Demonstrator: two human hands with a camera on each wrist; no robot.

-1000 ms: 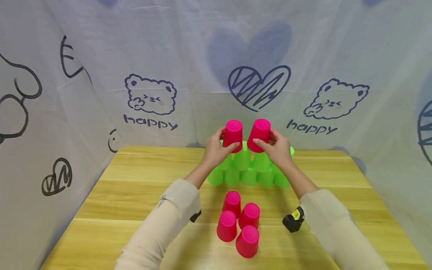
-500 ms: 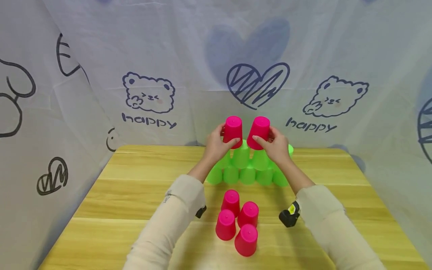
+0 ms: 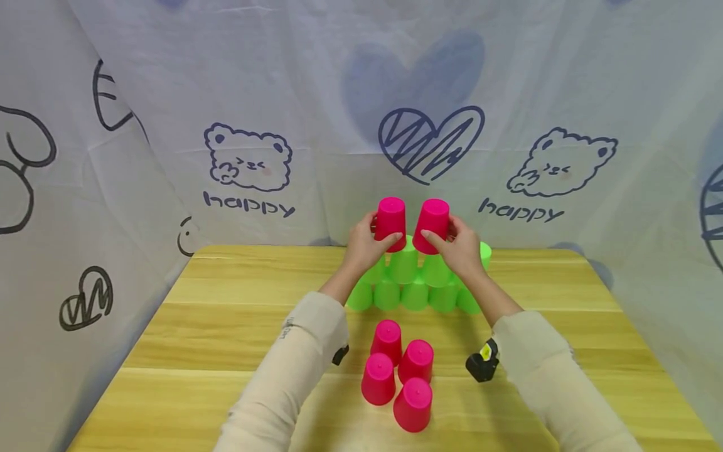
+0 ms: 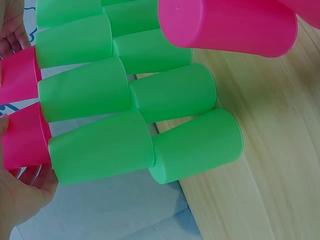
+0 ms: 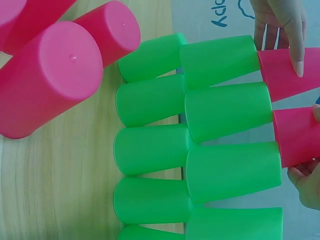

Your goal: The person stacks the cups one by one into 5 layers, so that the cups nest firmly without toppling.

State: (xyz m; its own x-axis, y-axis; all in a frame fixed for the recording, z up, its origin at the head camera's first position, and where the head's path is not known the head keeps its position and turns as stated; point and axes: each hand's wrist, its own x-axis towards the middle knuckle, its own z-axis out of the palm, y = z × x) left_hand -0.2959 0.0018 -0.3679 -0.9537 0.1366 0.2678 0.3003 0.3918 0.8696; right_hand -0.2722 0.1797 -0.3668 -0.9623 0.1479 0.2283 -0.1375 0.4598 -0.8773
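My left hand (image 3: 363, 245) grips an upside-down pink plastic cup (image 3: 391, 223), thumb across its front. My right hand (image 3: 462, 248) holds a second pink cup (image 3: 433, 220) the same way, slightly tilted, a narrow gap apart from the first. Beneath them stand upside-down green cups in two rows: a lower row (image 3: 415, 295) and an upper row (image 3: 403, 263) set across its gaps. From the right wrist view, the rim of the right-hand cup (image 5: 298, 137) is right at the tops of the upper green cups (image 5: 227, 112). The left wrist view shows the left-hand cup (image 4: 25, 137) likewise.
Several more pink cups (image 3: 413, 405) stand upside down in a cluster nearer the person on the wooden table (image 3: 226, 351). A white cloth backdrop (image 3: 339, 94) with drawn bears and hearts hangs behind and beside the table. A black wrist device (image 3: 482, 361) sits by the right sleeve.
Both hands keep their grip on the pink cups, which have shifted only slightly; the right cup is a little closer to the left one. The green stack and the pink cluster stay put.
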